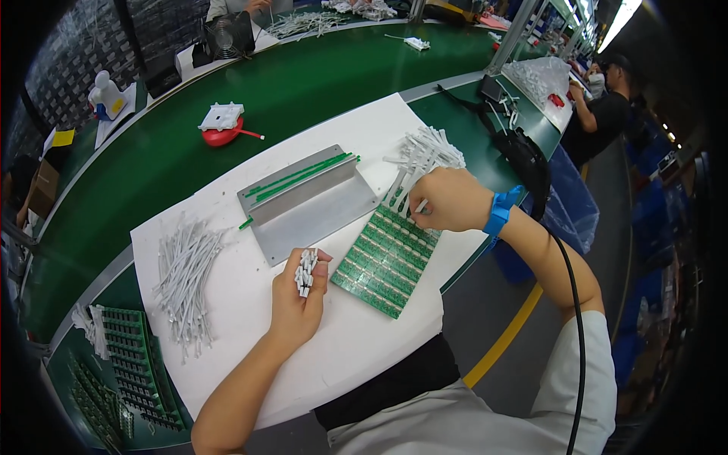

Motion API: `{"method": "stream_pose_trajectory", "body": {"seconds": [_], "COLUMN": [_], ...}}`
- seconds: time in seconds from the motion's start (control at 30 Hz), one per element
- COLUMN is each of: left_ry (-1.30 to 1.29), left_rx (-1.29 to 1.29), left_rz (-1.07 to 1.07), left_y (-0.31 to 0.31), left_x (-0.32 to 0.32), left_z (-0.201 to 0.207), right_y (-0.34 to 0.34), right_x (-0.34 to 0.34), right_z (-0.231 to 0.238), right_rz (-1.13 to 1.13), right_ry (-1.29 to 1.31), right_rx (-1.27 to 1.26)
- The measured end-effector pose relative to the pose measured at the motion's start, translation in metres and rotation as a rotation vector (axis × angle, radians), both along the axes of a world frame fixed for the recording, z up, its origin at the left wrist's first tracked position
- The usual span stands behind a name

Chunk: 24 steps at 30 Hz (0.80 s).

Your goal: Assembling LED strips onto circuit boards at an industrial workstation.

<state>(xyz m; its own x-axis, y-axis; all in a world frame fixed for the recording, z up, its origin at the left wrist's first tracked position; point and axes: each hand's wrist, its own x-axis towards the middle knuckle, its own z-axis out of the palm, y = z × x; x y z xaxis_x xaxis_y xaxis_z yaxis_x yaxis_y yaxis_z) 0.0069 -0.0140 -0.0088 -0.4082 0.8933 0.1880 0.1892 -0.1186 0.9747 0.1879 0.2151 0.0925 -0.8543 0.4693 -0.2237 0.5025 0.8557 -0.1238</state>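
My left hand (297,303) is closed around a bunch of small white connectors (305,271), held up over the white sheet. To its right lies a green circuit board panel (383,265), divided into rows of small boards. My right hand (451,201), with a blue wrist strap (500,211), bends over the panel's far edge. Its fingertips pinch a small white piece that looks like a connector, partly hidden by the fingers. White cables (402,186) reach from the panel's far end toward a pile of white cables (432,148).
A grey metal angled fixture (311,216) carrying thin green strips (299,178) stands beyond my left hand. Another white cable bundle (186,280) lies at left, near stacked green boards (136,364). A red round object (222,135) sits under a white part. A black cord (574,303) hangs across my right arm.
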Motion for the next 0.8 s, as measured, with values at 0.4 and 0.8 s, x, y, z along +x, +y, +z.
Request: {"method": "stream_pose_trajectory", "body": {"seconds": [0.4, 0.8], "left_ry": [0.004, 0.012], "left_rx": [-0.014, -0.022], "left_rz": [-0.001, 0.003], "left_y": [0.0, -0.0001], "left_x": [0.0004, 0.0007], "left_z": [0.0016, 0.0002], "right_y": [-0.0022, -0.0025], "right_x": [0.0003, -0.0013], "right_z": [-0.0021, -0.0064], "right_rz": [0.009, 0.015], "right_ry": [0.003, 0.005], "right_rx": [0.052, 0.086]}}
